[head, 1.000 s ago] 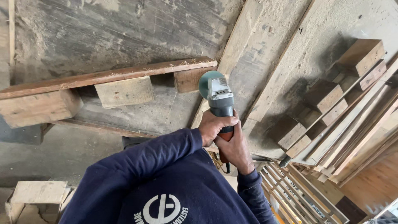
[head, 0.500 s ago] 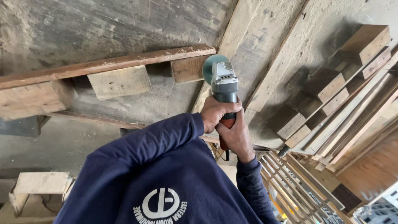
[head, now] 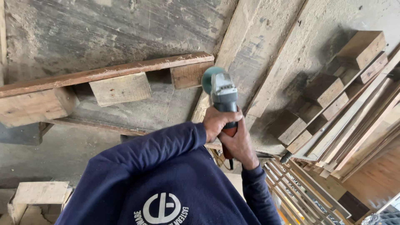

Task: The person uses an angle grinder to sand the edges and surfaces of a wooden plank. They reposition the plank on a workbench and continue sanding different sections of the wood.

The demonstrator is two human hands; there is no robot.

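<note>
Head view: both hands are gripping an angle grinder, left hand wrapping its body, right hand closing lower on the handle. Its long axis is pointing away, disc sitting just beside the pallet's end block

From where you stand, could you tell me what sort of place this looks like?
Most likely a woodworking or pallet workshop. Both hands grip an angle grinder beside a pallet piece of plank and blocks, more pallets and boards are stacked at the right, and the floor is dusty.
</note>
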